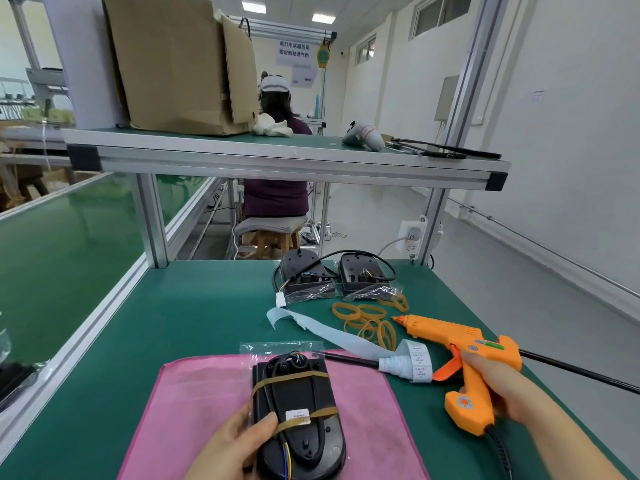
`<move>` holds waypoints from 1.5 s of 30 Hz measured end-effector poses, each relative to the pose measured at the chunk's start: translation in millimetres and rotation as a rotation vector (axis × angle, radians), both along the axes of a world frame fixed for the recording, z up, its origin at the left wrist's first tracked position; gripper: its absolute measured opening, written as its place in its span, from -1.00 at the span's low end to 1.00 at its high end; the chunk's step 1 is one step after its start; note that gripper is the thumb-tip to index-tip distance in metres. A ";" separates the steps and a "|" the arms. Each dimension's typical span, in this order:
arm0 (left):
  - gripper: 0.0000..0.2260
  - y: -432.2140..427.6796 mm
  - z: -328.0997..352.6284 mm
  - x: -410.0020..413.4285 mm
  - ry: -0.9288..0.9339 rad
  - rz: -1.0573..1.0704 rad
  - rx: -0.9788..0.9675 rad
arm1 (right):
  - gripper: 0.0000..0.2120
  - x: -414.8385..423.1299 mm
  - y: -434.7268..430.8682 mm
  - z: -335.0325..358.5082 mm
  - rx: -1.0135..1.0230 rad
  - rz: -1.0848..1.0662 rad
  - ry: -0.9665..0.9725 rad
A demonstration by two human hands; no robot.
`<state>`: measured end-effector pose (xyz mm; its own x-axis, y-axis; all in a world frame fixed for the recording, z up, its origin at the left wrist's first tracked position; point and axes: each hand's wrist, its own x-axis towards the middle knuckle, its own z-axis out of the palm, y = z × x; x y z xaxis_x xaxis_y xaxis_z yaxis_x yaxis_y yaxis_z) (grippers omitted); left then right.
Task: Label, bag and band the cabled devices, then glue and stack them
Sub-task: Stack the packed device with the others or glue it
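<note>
Bench: green-matted workbench (207, 323) sitting on a factory line.
Device: black plastic cabled device (298, 393), bagged and double-banded, lying on a pink cloth (194, 410), likely as padding.
Left hand (235, 445): gripping the device's near edge, probably steadying it for glue.
Right hand (495, 386): wrapping round the orange hot-glue gun (450, 336), nozzle pointing away.
Supplies: tan rubber bands (370, 323) and white label roll (420, 365) lying within reach.
Writing: sticker and roll print too small to read.

— Where could a hand pass?
— Over the left half of the tabletop (207, 306): open green mat up to the frame post (152, 220).
— And on the right?
— Crowded: rubber bands (372, 323) and a label strip (332, 332) lie between the glue gun (446, 336) and two bagged devices (360, 271) at the far edge. A banded device (298, 393) fills the middle of the pink cloth (194, 410). A shelf (277, 157) overhangs.
</note>
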<state>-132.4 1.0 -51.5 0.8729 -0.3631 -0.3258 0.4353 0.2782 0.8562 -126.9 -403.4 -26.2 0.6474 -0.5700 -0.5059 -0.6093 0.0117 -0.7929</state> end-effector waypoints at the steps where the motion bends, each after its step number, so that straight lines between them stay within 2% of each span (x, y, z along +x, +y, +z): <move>1: -0.45 0.5 0.0 -0.3 -0.005 -0.004 0.008 | -0.49 1.1 2.6 2.7 -0.050 0.008 0.020; 3: -0.44 1.3 0.2 -0.6 -0.009 -0.009 0.009 | -0.41 1.0 5.2 5.2 -0.170 0.050 0.084; 6: -0.47 0.4 1.1 -1.3 -0.017 -0.011 0.014 | -0.39 -0.9 1.5 7.6 -0.310 0.134 0.159; 8: -0.54 -0.5 1.4 -1.7 -0.024 0.000 0.008 | -0.42 10.9 14.5 15.7 -0.365 0.240 0.121; 10: -0.60 -1.4 1.4 -1.7 -0.019 0.004 -0.014 | -0.57 40.0 46.7 35.2 -0.318 0.377 0.066; 12: -0.64 -2.0 1.5 -2.1 0.001 0.016 -0.044 | -0.52 73.6 63.9 41.2 -0.325 0.450 0.007; 14: -0.67 -2.5 3.8 -3.4 0.028 0.020 -0.092 | -0.46 104.1 60.1 22.0 -0.444 0.535 0.007; 19: -0.58 1.3 8.7 -0.6 0.059 0.022 -0.200 | -0.46 108.9 47.0 15.5 -0.683 0.655 0.084; 29: -0.58 17.7 12.5 15.6 0.009 0.002 -0.176 | -0.45 104.1 53.4 18.2 -0.775 0.792 0.127; 30: -0.59 19.2 12.5 17.6 0.008 -0.003 -0.183 | -0.46 102.0 56.0 18.4 -0.745 0.782 0.046; 33: -0.62 27.3 15.0 21.0 0.026 -0.002 -0.209 | -0.50 76.9 49.1 29.6 -0.563 0.802 -0.030; 35: -0.61 37.7 17.3 24.1 0.006 0.016 -0.187 | -0.58 61.9 51.5 53.1 -0.482 0.650 -0.068; 37: -0.61 44.5 22.3 29.2 -0.038 -0.020 -0.100 | -0.71 45.7 72.1 76.0 -0.349 0.531 -0.279; 39: -0.64 53.7 25.6 27.9 -0.119 -0.121 0.036 | -0.70 52.5 104.9 90.5 -0.180 0.629 -0.349; 42: -0.65 68.9 36.3 25.9 -0.156 -0.205 0.145 | -0.50 83.9 159.3 91.7 -0.028 0.913 -0.174; 45: -0.63 84.7 58.2 17.8 -0.150 -0.251 0.118 | -0.35 99.2 200.3 76.5 0.270 1.231 0.004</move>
<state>-114.6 85.7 6.7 0.8026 -0.5404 -0.2524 0.3438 0.0732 0.9362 -27.6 -203.1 50.2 0.6734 0.5305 -0.5149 -0.3338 -0.4032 -0.8520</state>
